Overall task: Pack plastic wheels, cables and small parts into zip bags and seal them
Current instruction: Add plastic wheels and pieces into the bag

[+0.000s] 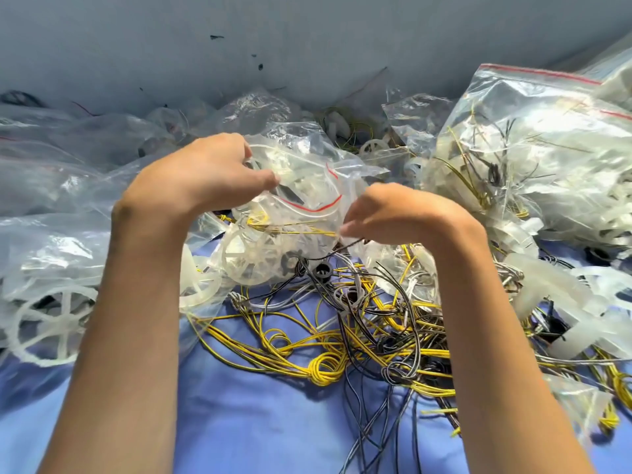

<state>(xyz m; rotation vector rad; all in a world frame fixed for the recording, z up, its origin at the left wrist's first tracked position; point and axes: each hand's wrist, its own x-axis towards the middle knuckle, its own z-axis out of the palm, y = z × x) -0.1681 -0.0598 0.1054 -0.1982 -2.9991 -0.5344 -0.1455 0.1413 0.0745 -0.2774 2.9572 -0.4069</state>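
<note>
A clear zip bag point(301, 196) with a red line along its mouth is held up in the middle of the view. Inside it show a white plastic wheel point(253, 258), yellow cable and small dark parts. My left hand point(205, 172) grips the bag's upper left side, thumb pressed to the front. My right hand point(400, 213) pinches the bag's right edge together with a thin dark cable. A tangle of loose yellow, black and grey cables point(359, 336) lies on the blue cloth point(246, 405) below the bag.
A large filled zip bag point(533, 159) stands at the right. Bagged white wheels point(48, 319) lie at the left, with more clear bags behind. Loose white plastic parts point(564, 302) lie at the right. A grey wall point(239, 46) closes the back.
</note>
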